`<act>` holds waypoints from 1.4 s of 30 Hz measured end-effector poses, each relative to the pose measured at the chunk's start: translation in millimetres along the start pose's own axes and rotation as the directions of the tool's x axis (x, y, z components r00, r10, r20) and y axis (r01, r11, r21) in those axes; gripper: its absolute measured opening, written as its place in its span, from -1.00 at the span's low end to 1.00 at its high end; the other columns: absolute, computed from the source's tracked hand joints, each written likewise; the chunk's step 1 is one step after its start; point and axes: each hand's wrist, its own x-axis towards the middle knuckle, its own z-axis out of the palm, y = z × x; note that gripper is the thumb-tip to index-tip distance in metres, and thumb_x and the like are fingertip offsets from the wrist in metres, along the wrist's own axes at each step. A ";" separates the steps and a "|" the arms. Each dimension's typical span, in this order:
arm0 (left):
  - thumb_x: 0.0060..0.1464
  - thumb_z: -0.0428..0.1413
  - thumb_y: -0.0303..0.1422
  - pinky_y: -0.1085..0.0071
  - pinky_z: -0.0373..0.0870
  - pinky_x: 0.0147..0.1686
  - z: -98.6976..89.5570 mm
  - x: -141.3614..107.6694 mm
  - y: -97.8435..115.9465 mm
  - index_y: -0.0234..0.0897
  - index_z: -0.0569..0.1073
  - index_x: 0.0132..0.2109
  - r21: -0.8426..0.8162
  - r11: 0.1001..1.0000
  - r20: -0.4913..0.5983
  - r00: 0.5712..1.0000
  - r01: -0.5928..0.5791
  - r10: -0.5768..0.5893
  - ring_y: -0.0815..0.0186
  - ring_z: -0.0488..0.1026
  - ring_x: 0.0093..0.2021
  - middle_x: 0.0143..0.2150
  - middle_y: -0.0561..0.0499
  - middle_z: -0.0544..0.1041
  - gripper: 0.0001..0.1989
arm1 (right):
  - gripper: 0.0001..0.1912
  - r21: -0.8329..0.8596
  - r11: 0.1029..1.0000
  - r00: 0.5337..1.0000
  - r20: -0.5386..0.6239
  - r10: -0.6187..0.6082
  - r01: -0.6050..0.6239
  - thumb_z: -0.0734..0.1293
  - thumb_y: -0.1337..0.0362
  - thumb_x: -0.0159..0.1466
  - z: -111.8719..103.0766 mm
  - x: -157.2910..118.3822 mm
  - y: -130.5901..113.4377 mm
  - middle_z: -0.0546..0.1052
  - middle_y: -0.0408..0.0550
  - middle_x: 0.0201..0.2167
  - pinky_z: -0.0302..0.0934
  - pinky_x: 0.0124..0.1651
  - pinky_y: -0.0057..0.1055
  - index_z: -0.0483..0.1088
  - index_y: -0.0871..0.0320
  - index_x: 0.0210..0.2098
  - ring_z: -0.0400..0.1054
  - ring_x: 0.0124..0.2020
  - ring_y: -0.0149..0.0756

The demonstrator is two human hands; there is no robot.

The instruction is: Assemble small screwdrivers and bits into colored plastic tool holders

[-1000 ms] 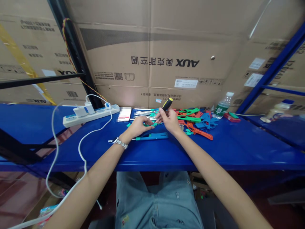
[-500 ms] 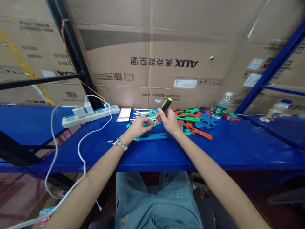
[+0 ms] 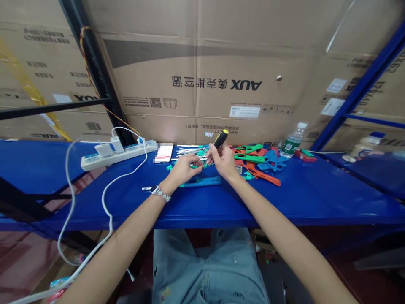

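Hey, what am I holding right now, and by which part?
Your right hand grips a black-and-yellow screwdriver below the top of its handle, which juts upward. Whether your left hand holds anything can't be told.

Screwdriver (image 3: 220, 138), blk handle w/ yellow end, in R hand (image 3: 224, 161), tilted, handle up & leaning to shelf's (image 3: 294, 202) R end; tip hidden. Sm. green bits (image 3: 205, 165) by L hand (image 3: 186, 169) fingertips, too sm. to tell if gripped. Long blue piece (image 3: 205, 181) w/ green part lies flat just in front, approx. parallel to front edge. Silvery rods (image 3: 187, 150) in loose pile twd back edge. R of hands, jumbled: green handle pieces (image 3: 249, 158), orange piece (image 3: 264, 175) slanting twd front edge, blue pieces (image 3: 274, 161) heaped at far R of pile.
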 end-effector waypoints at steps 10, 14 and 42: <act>0.13 0.24 -0.49 0.35 0.39 -0.26 2.5 -2.9 3.0 -0.27 0.53 -0.35 0.015 0.997 -0.035 0.996 -0.079 0.079 0.29 0.48 -0.31 -0.37 0.03 0.53 -0.91 | -0.57 0.030 0.999 0.999 -0.032 0.012 -0.011 0.36 -0.17 0.29 -1.0 1.1 -1.6 0.47 -0.26 -0.55 0.35 -0.55 -0.40 0.22 0.03 -0.19 0.38 -0.64 -0.35; 0.17 0.22 -0.46 0.34 0.41 -0.25 4.3 -2.7 3.7 -0.26 0.56 -0.31 0.000 0.998 -0.035 0.998 -0.058 0.058 0.29 0.49 -0.31 -0.35 0.02 0.53 -0.93 | -0.54 0.087 0.995 0.996 -0.076 0.048 -0.042 0.36 -0.18 0.28 -0.8 1.8 0.8 0.46 -0.29 -0.57 0.33 -0.58 -0.42 0.19 0.02 -0.20 0.36 -0.67 -0.37; 0.10 0.32 -0.17 0.15 0.42 -0.02 7.4 -11.5 12.9 -0.22 0.60 -0.21 0.112 0.992 0.360 0.933 -0.056 0.012 0.06 0.46 -0.04 -0.19 -0.09 0.59 -0.78 | -0.60 -0.014 0.995 0.993 0.058 0.100 -0.100 0.32 -0.16 0.33 -18.3 -16.2 5.9 0.45 -0.29 -0.59 0.17 -0.66 -0.41 0.21 0.00 -0.19 0.28 -0.73 -0.37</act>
